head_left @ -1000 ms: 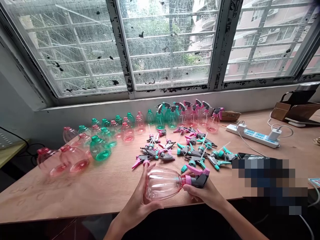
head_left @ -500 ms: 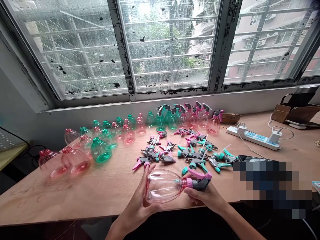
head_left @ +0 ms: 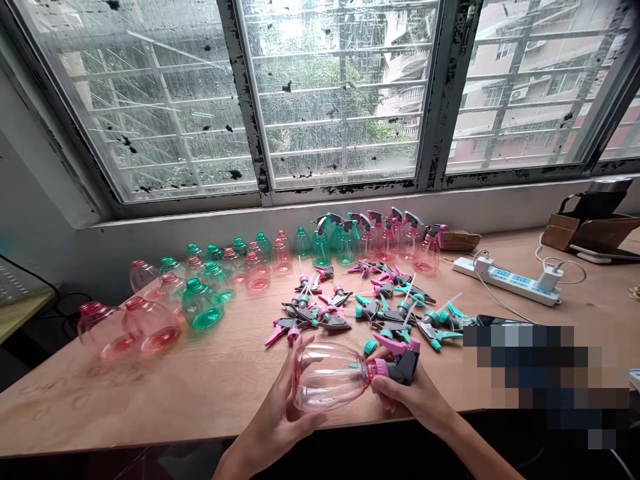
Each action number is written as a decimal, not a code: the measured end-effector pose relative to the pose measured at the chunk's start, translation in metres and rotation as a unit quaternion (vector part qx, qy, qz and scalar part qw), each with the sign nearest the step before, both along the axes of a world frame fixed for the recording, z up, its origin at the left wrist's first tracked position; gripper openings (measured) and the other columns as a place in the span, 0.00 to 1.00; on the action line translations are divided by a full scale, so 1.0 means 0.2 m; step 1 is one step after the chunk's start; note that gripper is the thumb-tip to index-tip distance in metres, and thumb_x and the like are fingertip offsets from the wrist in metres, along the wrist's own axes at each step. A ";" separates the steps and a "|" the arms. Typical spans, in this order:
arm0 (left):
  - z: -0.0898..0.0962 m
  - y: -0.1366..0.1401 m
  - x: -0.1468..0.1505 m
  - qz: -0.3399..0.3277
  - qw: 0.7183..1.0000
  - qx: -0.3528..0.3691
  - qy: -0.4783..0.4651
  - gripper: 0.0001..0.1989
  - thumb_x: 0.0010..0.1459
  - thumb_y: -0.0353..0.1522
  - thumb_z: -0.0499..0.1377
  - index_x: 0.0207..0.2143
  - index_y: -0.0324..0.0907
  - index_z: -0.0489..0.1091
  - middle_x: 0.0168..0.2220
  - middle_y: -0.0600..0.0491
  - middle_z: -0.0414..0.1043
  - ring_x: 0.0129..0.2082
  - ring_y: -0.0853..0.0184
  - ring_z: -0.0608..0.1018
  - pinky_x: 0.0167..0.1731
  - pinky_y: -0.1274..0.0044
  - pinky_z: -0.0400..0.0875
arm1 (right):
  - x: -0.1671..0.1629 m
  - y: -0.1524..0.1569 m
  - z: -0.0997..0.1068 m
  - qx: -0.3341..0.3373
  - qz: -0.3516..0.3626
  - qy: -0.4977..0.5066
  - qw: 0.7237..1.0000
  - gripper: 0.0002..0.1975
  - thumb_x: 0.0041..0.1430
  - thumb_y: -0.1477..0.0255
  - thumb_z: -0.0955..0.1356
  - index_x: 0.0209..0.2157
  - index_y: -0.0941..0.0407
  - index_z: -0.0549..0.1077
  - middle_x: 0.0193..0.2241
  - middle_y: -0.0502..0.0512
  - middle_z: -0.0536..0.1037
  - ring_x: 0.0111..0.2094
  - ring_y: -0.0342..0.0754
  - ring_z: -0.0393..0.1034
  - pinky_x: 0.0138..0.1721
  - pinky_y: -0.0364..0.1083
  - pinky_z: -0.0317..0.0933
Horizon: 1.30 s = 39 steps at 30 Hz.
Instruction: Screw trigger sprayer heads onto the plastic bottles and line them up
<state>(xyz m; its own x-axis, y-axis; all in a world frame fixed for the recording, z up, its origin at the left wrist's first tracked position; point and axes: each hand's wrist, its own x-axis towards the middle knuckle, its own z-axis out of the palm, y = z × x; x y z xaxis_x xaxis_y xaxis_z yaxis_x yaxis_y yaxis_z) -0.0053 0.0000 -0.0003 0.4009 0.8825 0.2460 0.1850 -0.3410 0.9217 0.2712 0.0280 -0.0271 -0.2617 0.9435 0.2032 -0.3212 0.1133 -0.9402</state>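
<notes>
Lying sideways above the table's front edge is a clear pink spray bottle [head_left: 330,379] with a pink and grey trigger head [head_left: 397,360] on its neck. My left hand [head_left: 280,403] is closed around the bottle's base end, thumb below and fingers behind. At the neck, my right hand [head_left: 413,393] grips the pink collar [head_left: 379,369] between thumb and fingers; some of its fingers are hidden behind the bottle. Just beyond the hands lies a pile of loose trigger heads [head_left: 335,320], pink-grey and green-grey, with thin white tubes.
Open pink and green bottles [head_left: 203,305] stand at the left. Bottles with trigger heads [head_left: 345,243] line the window side. At the right are a white power strip [head_left: 507,280] with cables, a brown case [head_left: 590,230] and a blurred-out patch.
The trigger head has turned slightly at the neck, and the bottle has shifted a little. Both hands keep their grip. The camera view has moved slightly.
</notes>
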 end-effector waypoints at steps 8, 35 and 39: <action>-0.05 0.02 0.00 0.008 1.000 -0.016 -0.018 0.54 0.62 0.42 0.67 0.74 0.64 0.30 0.79 0.49 0.33 0.76 0.44 0.48 0.69 0.52 0.55 | -0.01 0.00 0.01 0.006 -0.009 0.006 1.000 0.21 0.55 0.57 0.79 0.38 0.56 0.73 0.22 0.48 0.78 0.16 0.39 0.65 0.18 0.40 0.63; -0.06 0.03 -0.01 0.010 0.999 -0.027 -0.026 0.55 0.62 0.44 0.67 0.74 0.65 0.28 0.77 0.46 0.43 0.64 0.50 0.72 0.65 0.55 0.65 | -0.02 0.01 0.01 0.009 -0.043 0.002 0.999 0.20 0.57 0.56 0.78 0.38 0.56 0.72 0.22 0.46 0.76 0.15 0.38 0.62 0.16 0.38 0.57; -0.05 0.03 -0.02 0.003 0.999 -0.014 -0.029 0.50 0.62 0.46 0.66 0.75 0.58 0.37 0.78 0.48 0.39 0.76 0.45 0.49 0.72 0.53 0.48 | -0.03 0.00 0.01 0.003 -0.028 -0.016 0.999 0.22 0.54 0.56 0.80 0.39 0.57 0.74 0.18 0.44 0.73 0.15 0.39 0.61 0.17 0.39 0.59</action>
<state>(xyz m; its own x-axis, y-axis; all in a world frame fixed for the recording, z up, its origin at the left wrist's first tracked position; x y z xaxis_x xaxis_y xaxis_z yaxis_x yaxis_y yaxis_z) -0.0094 0.0058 -0.0094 0.3820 0.8916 0.2432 0.1326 -0.3134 0.9403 0.2653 0.0282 -0.0244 -0.2145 0.9557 0.2017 -0.2833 0.1368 -0.9492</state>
